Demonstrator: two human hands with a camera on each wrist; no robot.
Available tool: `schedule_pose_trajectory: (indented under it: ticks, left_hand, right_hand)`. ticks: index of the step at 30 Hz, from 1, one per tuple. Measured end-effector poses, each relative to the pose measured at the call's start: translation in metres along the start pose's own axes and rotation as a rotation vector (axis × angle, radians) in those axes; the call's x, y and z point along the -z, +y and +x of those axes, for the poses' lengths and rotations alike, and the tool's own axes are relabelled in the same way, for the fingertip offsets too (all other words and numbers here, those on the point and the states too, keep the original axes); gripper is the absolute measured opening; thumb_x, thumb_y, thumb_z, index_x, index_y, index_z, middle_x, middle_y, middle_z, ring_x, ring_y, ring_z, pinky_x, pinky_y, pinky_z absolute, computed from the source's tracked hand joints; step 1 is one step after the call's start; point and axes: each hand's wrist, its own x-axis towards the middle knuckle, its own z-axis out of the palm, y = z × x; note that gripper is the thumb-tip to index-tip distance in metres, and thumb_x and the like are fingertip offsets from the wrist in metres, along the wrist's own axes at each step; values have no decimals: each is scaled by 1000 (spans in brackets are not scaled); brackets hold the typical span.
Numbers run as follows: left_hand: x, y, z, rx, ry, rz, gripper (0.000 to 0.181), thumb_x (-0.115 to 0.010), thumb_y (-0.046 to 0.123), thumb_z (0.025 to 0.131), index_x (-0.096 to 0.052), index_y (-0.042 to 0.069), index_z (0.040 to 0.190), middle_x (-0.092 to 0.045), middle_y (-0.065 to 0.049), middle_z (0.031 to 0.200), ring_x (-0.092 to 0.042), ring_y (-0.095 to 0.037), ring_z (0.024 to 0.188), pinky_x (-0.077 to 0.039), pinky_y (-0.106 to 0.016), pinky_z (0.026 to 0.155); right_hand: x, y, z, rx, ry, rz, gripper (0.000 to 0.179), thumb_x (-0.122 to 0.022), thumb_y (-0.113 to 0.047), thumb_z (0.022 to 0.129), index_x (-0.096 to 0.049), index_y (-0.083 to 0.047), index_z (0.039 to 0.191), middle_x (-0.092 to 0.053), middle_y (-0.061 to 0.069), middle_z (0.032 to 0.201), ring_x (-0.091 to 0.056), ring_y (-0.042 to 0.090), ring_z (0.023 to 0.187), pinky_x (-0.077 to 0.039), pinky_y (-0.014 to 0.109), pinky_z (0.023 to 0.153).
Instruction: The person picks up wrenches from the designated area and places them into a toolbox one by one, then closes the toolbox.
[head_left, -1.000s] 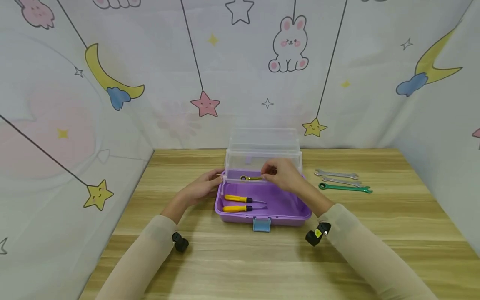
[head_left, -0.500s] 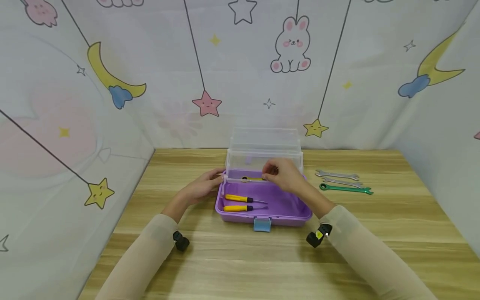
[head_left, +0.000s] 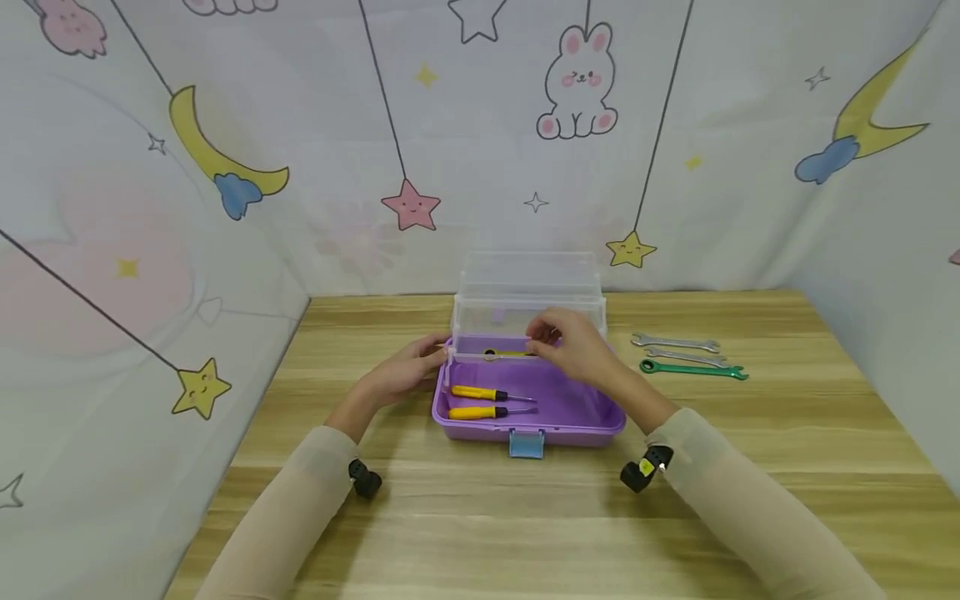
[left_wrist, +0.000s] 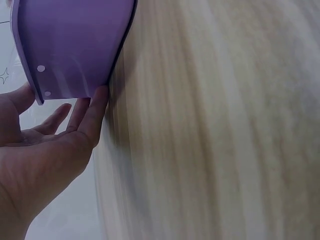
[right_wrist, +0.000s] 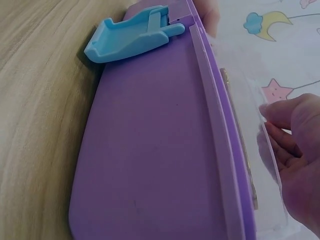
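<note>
Left hand (head_left: 401, 375), fingers loosely extended, rests against the left end of the box (head_left: 480, 432), probably to steady it. Right hand (head_left: 567, 343) curls over the wrench (head_left: 512, 352) lying in the clear tray (head_left: 467, 357); can't tell if it's actually pinching it.

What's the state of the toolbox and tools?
Toolbox: open
Clear lid: swung open
Blue latch: unfastened, flipped outward
Rear screwdriver: lying in toolbox
Front screwdriver: lying in toolbox
Gold wrench: lying crosswise, partly hidden
Rear silver wrench: flat on table
Front silver wrench: flat on table
Green wrench: flat on table
</note>
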Motion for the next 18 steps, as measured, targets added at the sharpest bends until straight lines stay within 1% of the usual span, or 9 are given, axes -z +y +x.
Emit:
schedule_pose_trajectory:
  ticks: [4, 7, 12, 15, 18]
  left_hand:
    - [1, 0, 1, 0, -4, 2, 54, -38, 21, 117, -24, 6, 167, -39, -26, 160, -42, -43, 149, -41, -56, 119]
    - [1, -1, 1, -2, -4, -2, 53, -38, 21, 117, -25, 6, 167, -38, -26, 160, -41, -43, 149, -40, -56, 120]
    - [0, 0, 1, -2, -7, -2, 53, -38, 20, 117, -25, 6, 167, -38, -26, 161, -41, -43, 149, -40, -56, 120]
    - [-1, 0, 0, -3, -1, 4, 53, -39, 20, 117, -25, 7, 167, -39, -24, 161, -42, -42, 149, -40, -56, 119]
    - [-1, 0, 0, -5, 1, 6, 53, -39, 20, 117, -25, 7, 167, -39, -24, 161, -43, -42, 149, -40, -56, 119]
  right_hand:
    - [8, 1, -8, 43, 3, 16, 10, -81, -8, 95, -74, -4, 102, -70, 2, 96, -67, 16, 87, -60, 36, 80]
    - [18, 1, -17, 62, 2, 15, 12, -81, -8, 95, -74, -4, 103, -70, 2, 98, -67, 16, 88, -61, 38, 80]
    - [38, 5, -33, 75, -4, -9, 13, -81, -7, 95, -74, -2, 105, -71, 2, 99, -67, 17, 89, -61, 42, 79]
    - [50, 10, -41, 79, 11, -44, 13, -81, -5, 94, -74, -2, 105, -71, 1, 98, -67, 17, 87, -61, 41, 77]
    - [62, 16, -49, 62, 31, -70, 14, -81, -3, 93, -75, -3, 106, -72, 2, 97, -67, 18, 87, -61, 40, 76]
